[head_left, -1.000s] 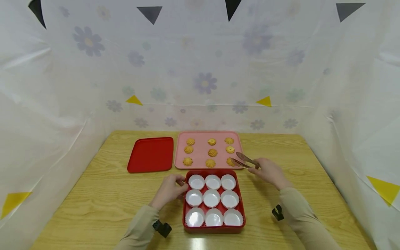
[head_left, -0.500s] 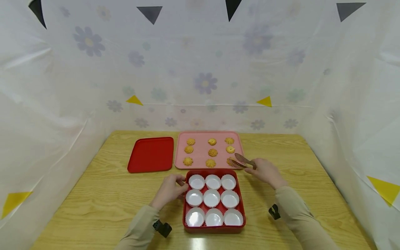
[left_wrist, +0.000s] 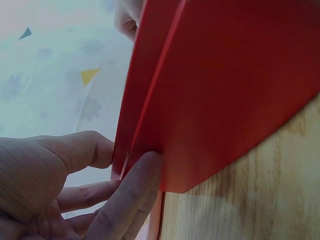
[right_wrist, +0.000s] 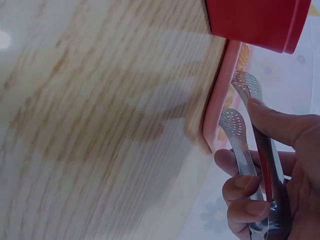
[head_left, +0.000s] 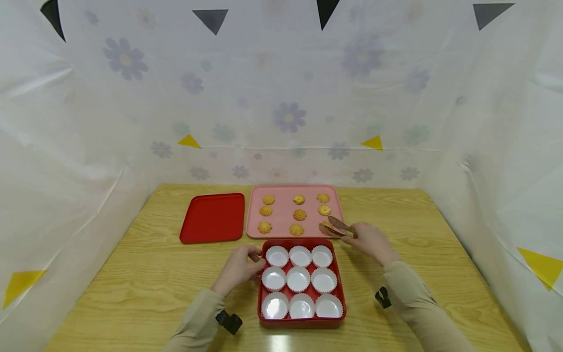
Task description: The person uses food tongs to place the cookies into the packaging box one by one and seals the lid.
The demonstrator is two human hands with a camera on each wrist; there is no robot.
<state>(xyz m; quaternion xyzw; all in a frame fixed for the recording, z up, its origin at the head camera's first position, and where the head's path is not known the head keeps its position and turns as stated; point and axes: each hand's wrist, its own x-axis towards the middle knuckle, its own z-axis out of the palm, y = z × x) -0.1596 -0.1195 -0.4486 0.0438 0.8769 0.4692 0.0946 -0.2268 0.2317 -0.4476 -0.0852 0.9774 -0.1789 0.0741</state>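
My right hand [head_left: 374, 240] grips metal tongs [head_left: 337, 226] with perforated tips, the two arms spread apart. The tips are around the front-right cookie [head_left: 326, 226] on the pink tray [head_left: 281, 188], partly covering it. In the right wrist view, the thumb lies on one arm of the tongs [right_wrist: 267, 155] and curled fingers on the other. A red box [head_left: 302, 323] stands in front of the tray, with white pleated paper cups [head_left: 298, 278] set in rows of three. My left hand [head_left: 237, 269] holds the box's left side, thumb at the rim and fingers against the outer wall [left_wrist: 210, 90].
Several golden cookies [head_left: 299, 215] of different swirled shapes sit in rows on the pink tray. Left of it lies a flat red tray [head_left: 212, 218]. Everything rests on a wooden table [head_left: 132, 283], enclosed by white flower-patterned sheeting [head_left: 246, 88].
My right hand has moved slightly left with the tongs, bringing their tips to either side of the front-right cookie. My left hand and the box have stayed put.
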